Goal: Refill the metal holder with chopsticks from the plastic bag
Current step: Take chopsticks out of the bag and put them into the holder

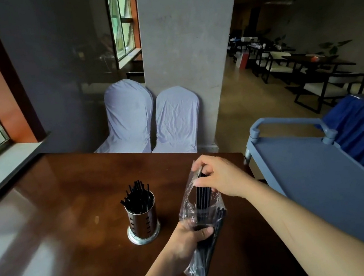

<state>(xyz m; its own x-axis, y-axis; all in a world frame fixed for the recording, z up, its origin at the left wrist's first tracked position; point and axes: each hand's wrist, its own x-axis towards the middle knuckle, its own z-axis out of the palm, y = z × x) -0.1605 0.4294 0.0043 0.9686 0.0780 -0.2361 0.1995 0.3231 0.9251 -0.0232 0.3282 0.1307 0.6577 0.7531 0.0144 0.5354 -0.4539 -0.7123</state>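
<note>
Dark polished wood makes up our counter (63,203), filling the lower left of the frame. Left of centre we see one metal holder (143,222) standing upright, already bristling with black chopsticks too many to count. Just right of it our left hand (188,237) grips the middle of one clear plastic bag (201,224) of chopsticks (202,196). Above, our right hand (222,176) pinches their upper ends at the bag's mouth. Two covered chairs (149,116) stand beyond; one blue cart (323,175) fills the right.
</note>
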